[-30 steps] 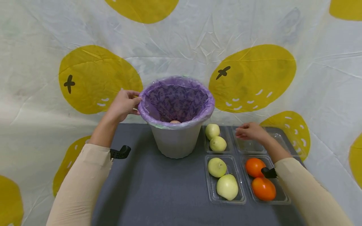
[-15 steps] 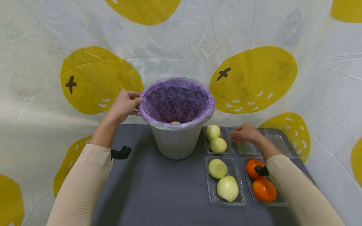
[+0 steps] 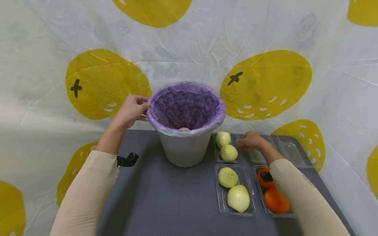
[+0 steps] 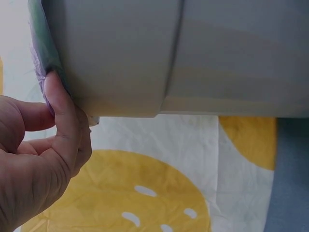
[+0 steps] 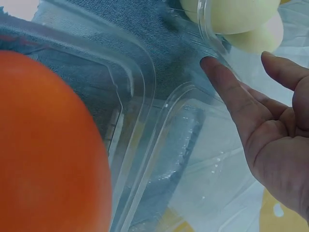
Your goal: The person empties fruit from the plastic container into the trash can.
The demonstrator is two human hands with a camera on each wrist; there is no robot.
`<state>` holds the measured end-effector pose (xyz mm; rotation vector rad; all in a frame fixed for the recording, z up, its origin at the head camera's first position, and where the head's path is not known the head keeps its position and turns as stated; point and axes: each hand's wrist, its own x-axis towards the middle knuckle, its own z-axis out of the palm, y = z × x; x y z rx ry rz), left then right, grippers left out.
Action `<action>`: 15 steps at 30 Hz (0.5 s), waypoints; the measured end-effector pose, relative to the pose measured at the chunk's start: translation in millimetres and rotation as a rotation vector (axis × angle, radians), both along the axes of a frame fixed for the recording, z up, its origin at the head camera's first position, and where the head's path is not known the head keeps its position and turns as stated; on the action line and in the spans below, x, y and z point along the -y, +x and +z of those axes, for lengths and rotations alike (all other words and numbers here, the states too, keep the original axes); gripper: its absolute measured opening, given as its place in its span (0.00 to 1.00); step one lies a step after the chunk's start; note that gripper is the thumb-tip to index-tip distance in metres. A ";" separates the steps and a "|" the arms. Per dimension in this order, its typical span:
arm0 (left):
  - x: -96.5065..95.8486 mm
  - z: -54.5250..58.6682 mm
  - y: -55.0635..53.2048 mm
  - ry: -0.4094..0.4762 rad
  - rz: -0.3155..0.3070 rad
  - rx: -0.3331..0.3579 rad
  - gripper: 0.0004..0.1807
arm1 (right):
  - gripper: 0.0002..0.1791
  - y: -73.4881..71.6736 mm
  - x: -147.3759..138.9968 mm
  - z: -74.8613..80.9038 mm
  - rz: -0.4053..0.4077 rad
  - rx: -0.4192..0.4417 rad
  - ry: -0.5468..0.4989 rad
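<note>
My left hand [image 3: 131, 111] pinches the left rim of a pale bin [image 3: 184, 150] lined with a purple patterned bag [image 3: 218, 119]. In the left wrist view its thumb and fingers [image 4: 65, 121] meet at the bag-covered rim. Part of a round pinkish thing [image 3: 184, 128] shows inside the bin. My right hand [image 3: 252, 141] holds nothing and reaches beside the back clear tray [image 3: 218, 159] with two pale yellow-green round fruits [image 3: 229, 153]. In the right wrist view, its fingers [image 5: 231, 92] are extended at that tray's edge, thumb apart; contact is unclear.
In front stands another clear tray [image 3: 219, 196] with two pale fruits [image 3: 238, 198]. Right of it, a tray [image 3: 282, 215] with two orange fruits [image 3: 276, 200] lies partly under my right forearm. Clear plastic trays [image 3: 292, 150] lie at the back right. A lemon-print sheet [image 3: 189, 42] hangs behind.
My right hand has moved left from over the back-right clear trays to the back tray of pale fruits. The left hand keeps its hold on the bin's rim.
</note>
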<state>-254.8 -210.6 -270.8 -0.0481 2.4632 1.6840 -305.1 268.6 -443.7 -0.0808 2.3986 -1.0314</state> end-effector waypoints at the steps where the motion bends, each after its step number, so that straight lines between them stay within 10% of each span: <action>1: 0.2 0.0 0.2 0.000 0.000 -0.001 0.28 | 0.25 -1.0 0.9 -1.2 0.002 -0.002 0.013; 15: 0.1 0.1 1.2 0.007 -0.006 -0.010 0.26 | 0.14 -2.4 10.5 -13.0 0.017 -0.002 0.117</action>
